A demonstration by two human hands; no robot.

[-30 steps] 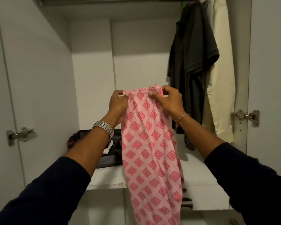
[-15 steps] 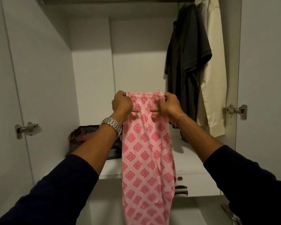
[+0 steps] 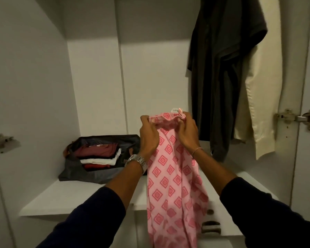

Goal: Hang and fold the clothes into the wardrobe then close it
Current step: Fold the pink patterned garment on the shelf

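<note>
The pink diamond-print garment hangs in front of the open wardrobe, over the front edge of its white shelf. The 2 hands pinch its gathered waistband, left hand at 1 end, right hand at the other, fingers curled into the cloth. A dark bag of folded clothes sits on the shelf just left. A dark shirt and a cream garment hang at the right.

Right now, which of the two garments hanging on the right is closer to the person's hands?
The dark grey shirt. It hangs just beyond the right hand, while the cream garment hangs further right, against the wardrobe's side, partly behind it.
</note>
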